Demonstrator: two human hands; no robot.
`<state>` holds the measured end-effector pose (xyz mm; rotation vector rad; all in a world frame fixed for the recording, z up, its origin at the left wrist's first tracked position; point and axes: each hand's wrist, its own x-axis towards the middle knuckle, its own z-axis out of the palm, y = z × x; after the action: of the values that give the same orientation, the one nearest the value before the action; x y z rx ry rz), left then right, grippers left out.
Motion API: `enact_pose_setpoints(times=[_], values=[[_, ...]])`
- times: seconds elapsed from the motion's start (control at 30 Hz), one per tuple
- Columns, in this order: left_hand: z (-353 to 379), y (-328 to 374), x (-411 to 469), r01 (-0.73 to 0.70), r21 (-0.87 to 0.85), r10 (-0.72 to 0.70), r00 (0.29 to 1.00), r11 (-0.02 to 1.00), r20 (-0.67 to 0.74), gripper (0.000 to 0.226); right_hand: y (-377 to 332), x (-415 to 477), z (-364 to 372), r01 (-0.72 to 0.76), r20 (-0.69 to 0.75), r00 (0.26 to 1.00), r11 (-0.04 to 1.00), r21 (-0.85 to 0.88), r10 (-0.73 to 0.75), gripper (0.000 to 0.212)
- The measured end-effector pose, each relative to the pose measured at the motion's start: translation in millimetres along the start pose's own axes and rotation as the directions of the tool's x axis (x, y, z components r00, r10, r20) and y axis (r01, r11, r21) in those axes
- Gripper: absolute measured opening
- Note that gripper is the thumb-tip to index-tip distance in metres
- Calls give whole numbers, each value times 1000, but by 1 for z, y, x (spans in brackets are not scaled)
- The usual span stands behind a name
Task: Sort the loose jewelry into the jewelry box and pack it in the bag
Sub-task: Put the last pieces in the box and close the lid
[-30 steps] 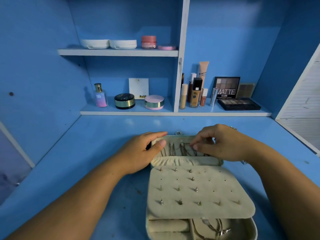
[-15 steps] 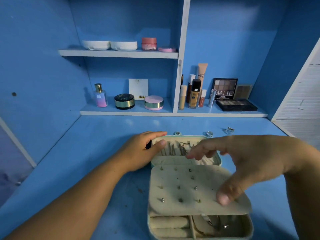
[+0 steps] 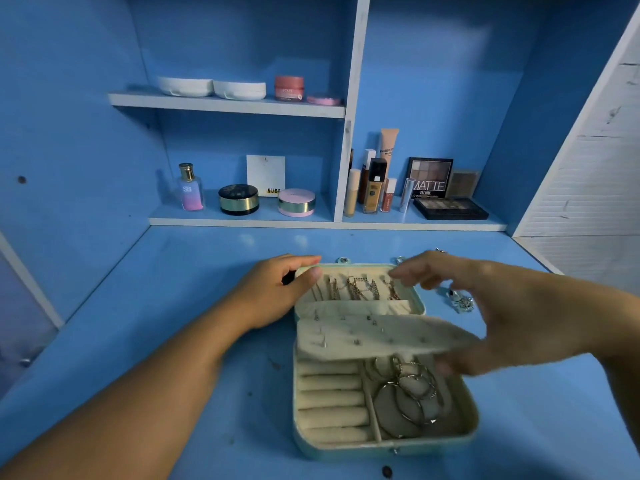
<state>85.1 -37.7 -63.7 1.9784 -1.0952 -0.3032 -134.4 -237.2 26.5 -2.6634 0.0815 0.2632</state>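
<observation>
A pale green jewelry box [image 3: 464,436] lies open on the blue desk. Its lid [image 3: 417,308] lies flat at the far end with several chains [image 3: 356,289] hung inside. My left hand [image 3: 273,292] grips the lid's far left corner. My right hand [image 3: 498,317] pinches the right edge of the cream earring flap [image 3: 374,336] and holds it lifted. Under the flap lie ring rolls [image 3: 329,400] on the left and hoop earrings [image 3: 408,393] on the right. Loose silver jewelry [image 3: 459,301] sits on the desk right of the lid, partly behind my right hand.
Shelves behind the desk carry cosmetics: a perfume bottle [image 3: 189,188], round compacts [image 3: 238,199], foundation tubes [image 3: 374,188] and eyeshadow palettes [image 3: 448,206]. A white slatted panel [image 3: 588,188] stands at the right. No bag is in view.
My right hand left the chains in the lid, swung to the flap's right edge and lifted it, uncovering the ring rolls and hoops. The left hand stayed on the lid.
</observation>
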Motion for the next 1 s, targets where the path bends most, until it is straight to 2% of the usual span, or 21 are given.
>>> enact_pose_setpoints(times=[0.07,0.13,0.17,0.23,0.33,0.47,0.53,0.63,0.7,0.77,0.87,1.0], values=[[-1,-1,0,38,-112,-37,999,993,9,53,-12,-7,-11,72,-187,981,993,89,-55,58],[-2,1,1,103,-177,-105,994,979,-1,28,-19,-13,-17,195,-318,945,916,351,-79,38],[-3,3,2,115,-156,-120,993,981,-22,29,-17,-1,-16,217,-369,929,858,466,-35,32],[-3,4,3,99,-90,-103,994,991,-39,37,-1,22,-9,182,-406,911,814,552,73,26],[-3,3,3,97,-45,-99,994,994,-43,35,17,47,6,149,-426,889,776,613,166,18],[-4,-2,6,63,-42,-66,994,997,-88,44,24,64,26,142,-449,838,669,729,311,23],[-5,-1,5,52,-72,-58,994,996,-89,45,24,66,31,125,-465,822,692,711,330,23],[-5,-1,5,60,-92,-68,993,994,-93,55,25,67,33,21,-518,784,819,573,343,21],[-4,0,4,73,-95,-84,990,993,-113,45,27,68,36,-47,-545,775,888,458,322,24],[-3,6,2,80,-79,-89,989,994,-122,33,29,67,38,-96,-539,792,931,353,286,31],[-3,11,-1,66,13,-63,988,998,-142,31,31,62,38,-149,-485,840,963,224,243,46],[-5,16,-7,107,227,-52,970,968,-236,19,22,45,35,-285,-363,879,951,119,309,64]])
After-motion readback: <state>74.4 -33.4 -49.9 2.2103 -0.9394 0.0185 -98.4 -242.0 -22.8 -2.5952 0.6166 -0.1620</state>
